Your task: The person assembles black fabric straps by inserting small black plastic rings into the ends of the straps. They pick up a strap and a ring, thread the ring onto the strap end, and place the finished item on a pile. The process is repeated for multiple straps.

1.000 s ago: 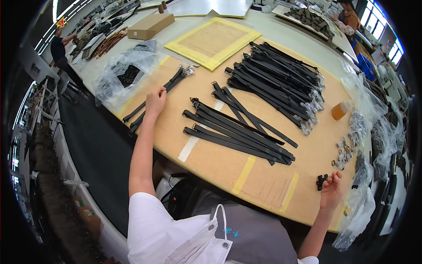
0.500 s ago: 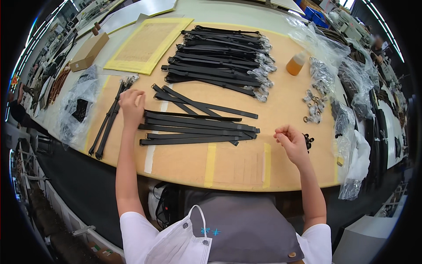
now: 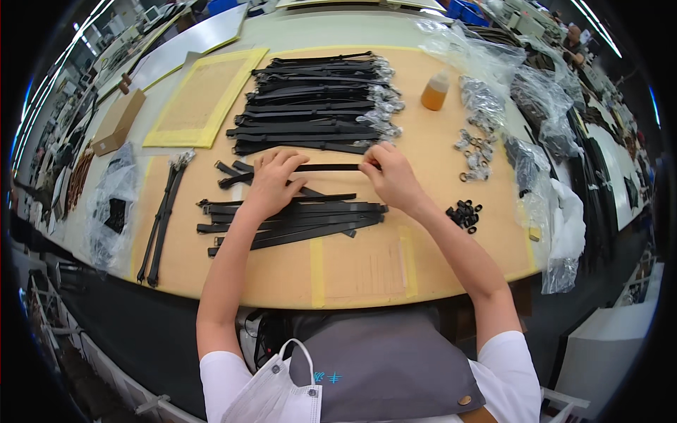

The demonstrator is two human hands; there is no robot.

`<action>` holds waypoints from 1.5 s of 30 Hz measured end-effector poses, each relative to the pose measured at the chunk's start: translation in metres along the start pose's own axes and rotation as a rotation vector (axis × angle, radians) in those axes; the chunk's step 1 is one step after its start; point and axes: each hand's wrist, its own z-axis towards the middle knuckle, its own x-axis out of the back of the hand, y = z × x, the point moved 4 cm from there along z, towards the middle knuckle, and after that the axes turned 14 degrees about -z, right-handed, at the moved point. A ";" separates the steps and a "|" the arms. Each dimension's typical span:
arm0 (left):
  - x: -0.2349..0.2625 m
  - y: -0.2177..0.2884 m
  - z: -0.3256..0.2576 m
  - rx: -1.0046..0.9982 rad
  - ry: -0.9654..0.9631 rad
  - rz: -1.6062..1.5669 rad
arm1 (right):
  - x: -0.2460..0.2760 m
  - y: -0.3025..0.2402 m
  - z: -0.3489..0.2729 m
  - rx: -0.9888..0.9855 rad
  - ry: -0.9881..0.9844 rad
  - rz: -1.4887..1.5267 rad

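Workshop table, tan-topped, edged with yellow tape; cardboard box toward its far left.

Lettering: small light-blue characters on the chest of a grey apron.

Hands: right hand, fingers closed, pinching the right end of one black strap; left hand, fingers bent over the strap's left part, firmness of hold cannot be told. Strap lies level between both hands, just nearer the wearer than a stacked row of black straps.

Nearer the wearer: loose group of buckled straps.

Left: two straps with clear-wrapped ends.

Right: heap of small black loops; metal fittings; bottle of amber liquid.
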 end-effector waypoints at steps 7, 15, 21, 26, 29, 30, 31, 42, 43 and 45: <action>0.045 -0.032 0.010 0.055 0.297 -0.100 | 0.078 -0.054 -0.012 -0.111 0.137 0.460; 0.105 0.049 -0.035 0.153 -0.094 0.053 | 0.078 -0.019 -0.095 -0.440 -0.243 0.951; 0.044 0.087 -0.080 0.272 -0.569 -0.205 | 0.017 -0.029 -0.159 -0.619 -0.503 0.917; -0.041 0.150 -0.072 0.135 -0.339 -0.616 | 0.029 -0.036 -0.151 -0.553 -0.545 0.859; -0.061 0.150 -0.067 0.073 -0.286 -0.554 | 0.082 -0.006 -0.129 -0.243 -0.256 0.058; -0.063 0.149 -0.064 0.078 -0.267 -0.557 | 0.101 0.009 -0.123 -0.157 -0.099 -0.268; -0.064 0.148 -0.062 0.080 -0.264 -0.571 | 0.113 0.026 -0.119 -0.154 -0.065 -0.404; -0.066 0.153 -0.048 0.150 -0.123 -0.652 | 0.093 0.046 -0.113 -0.374 -0.230 0.123; -0.065 0.155 -0.045 0.129 -0.075 -0.663 | 0.081 0.040 -0.117 -0.468 -0.228 0.459; -0.061 0.157 -0.040 0.087 0.021 -0.681 | 0.063 0.024 -0.125 -0.569 -0.205 0.848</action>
